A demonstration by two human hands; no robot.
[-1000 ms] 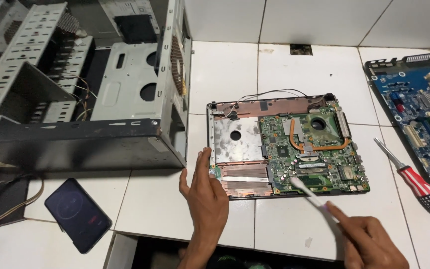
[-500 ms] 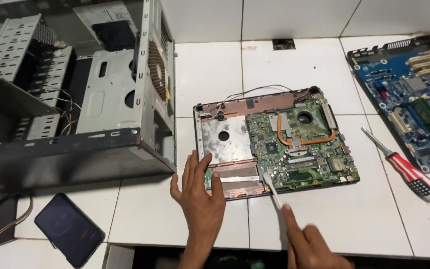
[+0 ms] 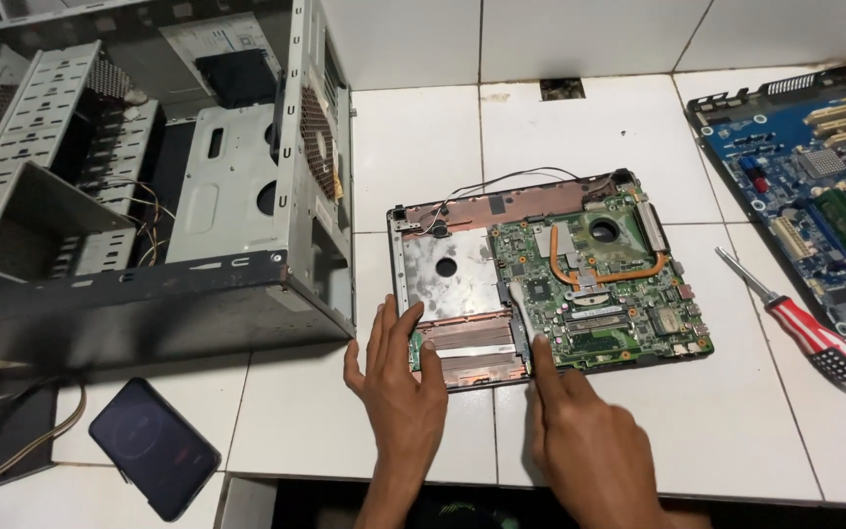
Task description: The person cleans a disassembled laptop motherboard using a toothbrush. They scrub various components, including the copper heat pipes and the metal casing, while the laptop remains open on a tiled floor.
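Since a second ago, both hands have slid leftward along the laptop base (image 3: 550, 279), and the white brush (image 3: 524, 312) now touches the green board's left edge. Far left of the hands stand an open metal computer case (image 3: 139, 196) and a dark phone (image 3: 154, 448) on the white tiled surface (image 3: 736, 421). Left hand (image 3: 401, 392) lies flat, fingers spread, pressing the base's front corner. Right hand (image 3: 589, 441) grips the brush handle. Well right lie a red-handled screwdriver (image 3: 815, 338) and a blue motherboard (image 3: 815, 186).
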